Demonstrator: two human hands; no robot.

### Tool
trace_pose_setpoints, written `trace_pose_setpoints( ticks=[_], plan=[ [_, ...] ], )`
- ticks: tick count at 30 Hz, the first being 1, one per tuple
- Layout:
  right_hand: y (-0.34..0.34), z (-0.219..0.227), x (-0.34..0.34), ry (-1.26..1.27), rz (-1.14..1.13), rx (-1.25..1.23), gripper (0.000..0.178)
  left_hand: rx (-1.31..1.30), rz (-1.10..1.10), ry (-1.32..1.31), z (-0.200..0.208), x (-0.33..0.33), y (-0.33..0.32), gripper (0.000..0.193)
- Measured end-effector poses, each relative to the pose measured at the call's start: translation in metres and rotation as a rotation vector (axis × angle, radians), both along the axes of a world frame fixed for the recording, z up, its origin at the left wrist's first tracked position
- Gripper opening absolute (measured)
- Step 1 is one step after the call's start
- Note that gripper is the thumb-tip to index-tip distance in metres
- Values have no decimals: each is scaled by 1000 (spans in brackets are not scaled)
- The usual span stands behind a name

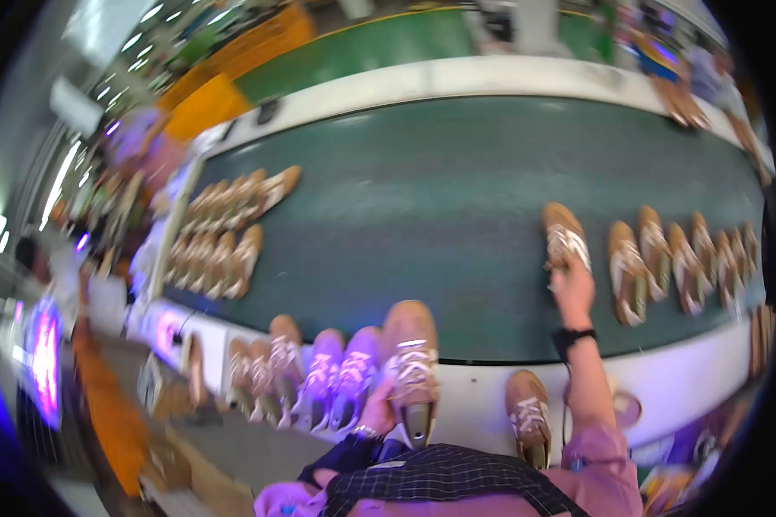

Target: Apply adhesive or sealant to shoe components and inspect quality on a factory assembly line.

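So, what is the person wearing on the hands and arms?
The left hand is gloveless, with a silvery band at the wrist and a dark covering on the forearm. The right hand, also gloveless, has a black wristband. Both arms show pinkish sleeves.

The shoes (pixel 411 320) are tan, the tabletop (pixel 431 250) dark green, the apron (pixel 461 472) checked black.

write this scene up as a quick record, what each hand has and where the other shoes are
left hand: holding a tan shoe, toe pointing away
right hand: holding another tan shoe at the green surface; contact beneath unclear
right wrist: black band
left of left hand: row of shoes, some lit purple
between forearms: single shoe
surface, left end: two shoe rows
surface, right end: shoe group
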State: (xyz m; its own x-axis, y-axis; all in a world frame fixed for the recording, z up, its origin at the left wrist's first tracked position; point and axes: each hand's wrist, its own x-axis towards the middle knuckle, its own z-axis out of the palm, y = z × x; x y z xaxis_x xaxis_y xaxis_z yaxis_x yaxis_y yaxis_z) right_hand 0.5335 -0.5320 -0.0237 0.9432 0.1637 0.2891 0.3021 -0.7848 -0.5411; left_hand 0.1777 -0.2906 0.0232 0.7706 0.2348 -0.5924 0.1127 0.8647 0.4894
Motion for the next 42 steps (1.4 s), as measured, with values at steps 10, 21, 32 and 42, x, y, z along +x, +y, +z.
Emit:
trace_pose_setpoints(
  ticks=[10, 21, 32, 42],
  plan=[
    [-18, -27, 35, 893, 170, 789, 52, 150, -101, -143, 13, 18, 1, 62],
    [2, -32, -33, 720, -35, 718, 47, 168, -9, -181, 26, 9, 10, 57],
    [51, 106, -200, 1235, 618, 1434, 79, 194, 65, -297, 43, -43, 54, 59],
    [128, 127, -295, 1617, 702, 1519, 99, 52, 78, -389, 48, -115, 112, 63]
  ],
)
